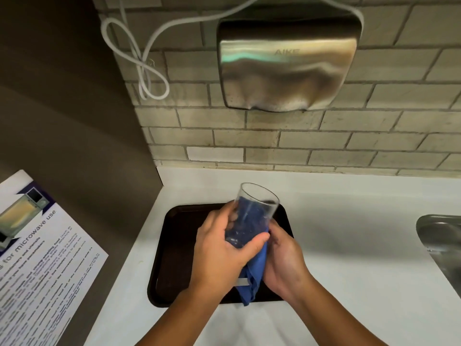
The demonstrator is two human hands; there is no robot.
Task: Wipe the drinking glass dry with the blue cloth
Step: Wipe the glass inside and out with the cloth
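Both forearms reach in from the bottom edge and meet above a dark brown rectangular plastic tray (pixel 174 245) with rounded corners, which lies on the smooth white tabletop (pixel 336 233). The left hand (pixel 219 248) is curled round the lower part of the clear, tall, straight-sided drinking glass (pixel 254 208), thumb pressed across its base end, grasping it with the open mouth tilted up and away toward the wall. The right hand (pixel 284 258) sits just beside and beneath, closed on the soft, crumpled blue cloth (pixel 252 278); the cloth shows blue through the glass wall, though whether it is inside or behind cannot be told, and its loose tail hangs down between the wrists over the tray's near edge. The glass is held in the air above the tray's middle. On the grey brick-patterned tile wall hangs a brushed-steel hand dryer (pixel 287 63) with a looped white cable (pixel 147 63). A steel sink rim (pixel 439 236) shows at right, and a printed microwave-use notice (pixel 37 245) at left.
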